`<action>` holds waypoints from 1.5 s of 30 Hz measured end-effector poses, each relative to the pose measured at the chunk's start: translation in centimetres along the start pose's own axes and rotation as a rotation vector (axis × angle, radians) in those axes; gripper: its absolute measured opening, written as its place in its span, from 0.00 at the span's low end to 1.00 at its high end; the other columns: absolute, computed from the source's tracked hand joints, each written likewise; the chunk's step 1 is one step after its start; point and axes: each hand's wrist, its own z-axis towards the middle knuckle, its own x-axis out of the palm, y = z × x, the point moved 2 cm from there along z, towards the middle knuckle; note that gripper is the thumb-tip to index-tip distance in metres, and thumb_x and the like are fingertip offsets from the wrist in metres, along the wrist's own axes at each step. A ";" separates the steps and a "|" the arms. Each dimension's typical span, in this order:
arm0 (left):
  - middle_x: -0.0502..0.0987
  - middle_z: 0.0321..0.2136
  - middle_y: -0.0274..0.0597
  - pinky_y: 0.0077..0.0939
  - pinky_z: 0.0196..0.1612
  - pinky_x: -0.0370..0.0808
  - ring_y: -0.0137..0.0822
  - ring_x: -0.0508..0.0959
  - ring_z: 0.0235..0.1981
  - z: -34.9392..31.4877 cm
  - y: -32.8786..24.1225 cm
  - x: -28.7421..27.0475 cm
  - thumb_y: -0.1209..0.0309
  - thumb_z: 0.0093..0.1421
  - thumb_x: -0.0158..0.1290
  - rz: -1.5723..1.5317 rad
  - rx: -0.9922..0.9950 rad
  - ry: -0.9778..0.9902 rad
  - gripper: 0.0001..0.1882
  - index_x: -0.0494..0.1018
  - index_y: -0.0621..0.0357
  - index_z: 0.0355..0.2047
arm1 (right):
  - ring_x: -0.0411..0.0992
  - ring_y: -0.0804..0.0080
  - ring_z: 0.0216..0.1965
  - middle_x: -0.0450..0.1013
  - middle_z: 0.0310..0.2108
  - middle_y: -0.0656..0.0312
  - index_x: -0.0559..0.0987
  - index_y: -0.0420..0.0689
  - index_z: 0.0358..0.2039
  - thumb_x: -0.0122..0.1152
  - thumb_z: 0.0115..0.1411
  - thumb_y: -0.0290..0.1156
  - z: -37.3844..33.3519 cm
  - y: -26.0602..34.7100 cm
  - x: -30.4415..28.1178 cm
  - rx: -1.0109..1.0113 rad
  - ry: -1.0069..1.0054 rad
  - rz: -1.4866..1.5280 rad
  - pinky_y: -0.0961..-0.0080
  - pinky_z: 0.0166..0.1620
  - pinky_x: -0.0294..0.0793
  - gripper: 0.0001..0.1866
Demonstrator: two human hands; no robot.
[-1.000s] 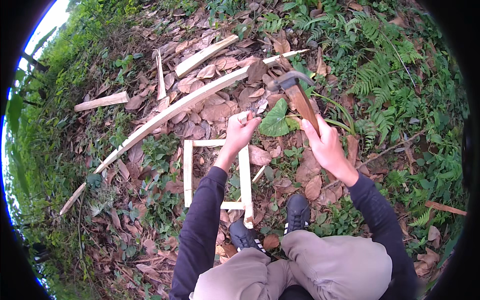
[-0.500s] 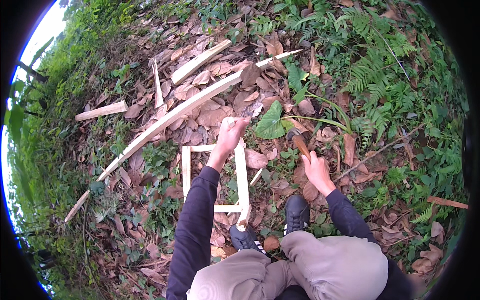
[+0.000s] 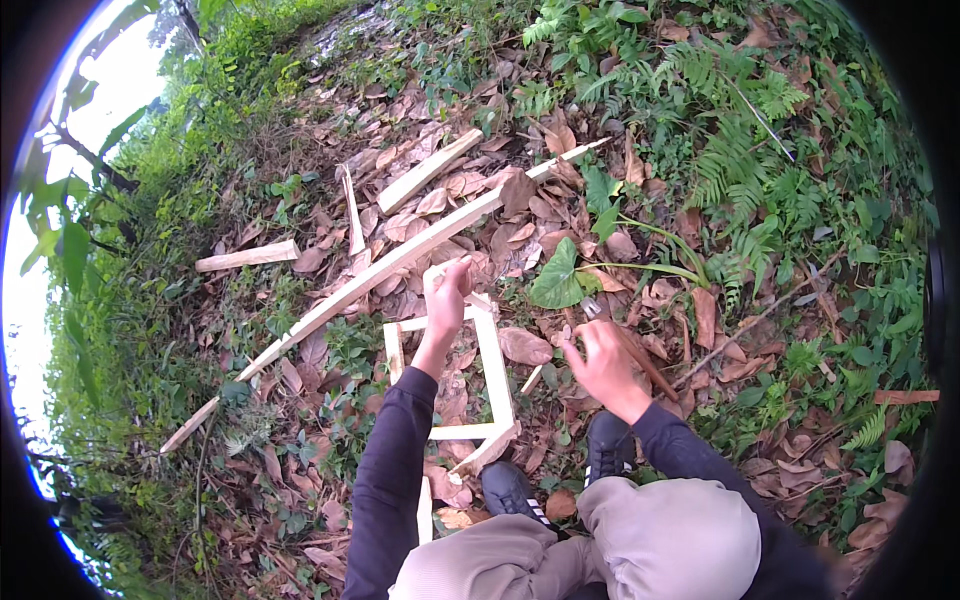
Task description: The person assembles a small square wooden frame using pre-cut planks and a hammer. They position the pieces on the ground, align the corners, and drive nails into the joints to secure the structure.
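My left hand (image 3: 447,293) is closed in a fist, and whatever may lie inside it is hidden. It is above the far end of a small frame of pale wood strips (image 3: 494,365), which lies on the leaves before my feet. My right hand (image 3: 608,368) is just left of a hammer (image 3: 648,365), its thumb and fingers apart. The hammer lies on the ground, with its metal head beyond my fingers and its brown wooden handle slanting back to the right. My hand covers part of the handle.
A long pale wood strip (image 3: 400,260) runs diagonally beyond the frame. Near it lie a thick wood piece (image 3: 430,170), a thin split stick (image 3: 353,210) and a short block (image 3: 248,256). A broad green leaf (image 3: 557,278) grows near the hammer. My shoes (image 3: 510,490) stand close by.
My right hand has come off the hammer handle and moved to its left, leaving the hammer on the ground. My left fist stays above the frame. The view has shifted slightly.
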 end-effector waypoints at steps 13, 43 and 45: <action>0.69 0.26 0.36 0.33 0.50 0.71 0.30 0.73 0.31 -6.3 -14.1 -0.4 0.71 0.69 0.47 -0.005 0.416 -0.350 0.09 0.64 0.56 0.30 | 0.75 0.45 0.23 0.71 0.18 0.45 0.70 0.33 0.39 0.49 0.72 0.43 5.3 11.5 11.0 0.198 0.135 0.794 0.56 0.27 0.71 0.21; 0.59 0.67 0.56 0.45 0.70 0.55 0.50 0.56 0.71 -5.0 -14.0 -3.6 0.62 0.63 0.61 0.613 0.009 0.277 0.39 0.52 0.63 0.66 | 0.72 0.59 0.13 0.71 0.16 0.53 0.68 0.37 0.35 0.48 0.72 0.45 5.0 11.7 4.7 0.531 0.154 0.925 0.63 0.16 0.71 0.21; 0.67 0.62 0.55 0.41 0.67 0.63 0.45 0.65 0.66 -4.9 -13.8 -7.8 0.61 0.64 0.60 0.742 -0.024 0.437 0.35 0.59 0.61 0.65 | 0.70 0.67 0.10 0.70 0.17 0.59 0.67 0.40 0.37 0.47 0.72 0.46 4.1 8.9 6.8 0.641 0.124 1.028 0.68 0.13 0.72 0.19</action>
